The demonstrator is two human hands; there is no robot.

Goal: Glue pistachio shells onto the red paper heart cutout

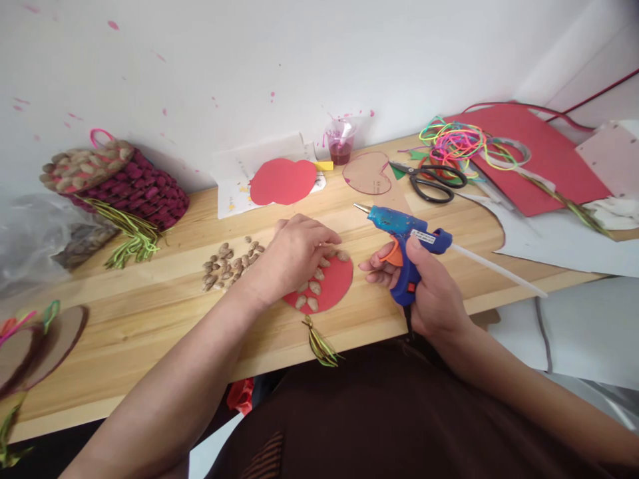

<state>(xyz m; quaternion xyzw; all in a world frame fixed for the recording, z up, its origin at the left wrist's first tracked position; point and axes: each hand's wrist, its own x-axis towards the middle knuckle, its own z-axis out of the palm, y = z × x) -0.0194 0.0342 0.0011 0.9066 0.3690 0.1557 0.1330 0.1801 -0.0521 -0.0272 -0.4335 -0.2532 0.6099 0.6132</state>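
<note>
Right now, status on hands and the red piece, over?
Left hand pressing shells onto red piece. Right hand gripping glue gun, nozzle raised clear of the piece. Loose shells lie left of the work; nothing between.

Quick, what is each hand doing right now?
Left hand: palm down, fingers pressing on pale shells at the top of the red paper disc.
Right hand: closed around the blue glue gun.

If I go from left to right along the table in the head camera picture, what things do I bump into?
Woven basket → pile of shells → left hand → blue glue gun in the right hand → red sheet.
</note>
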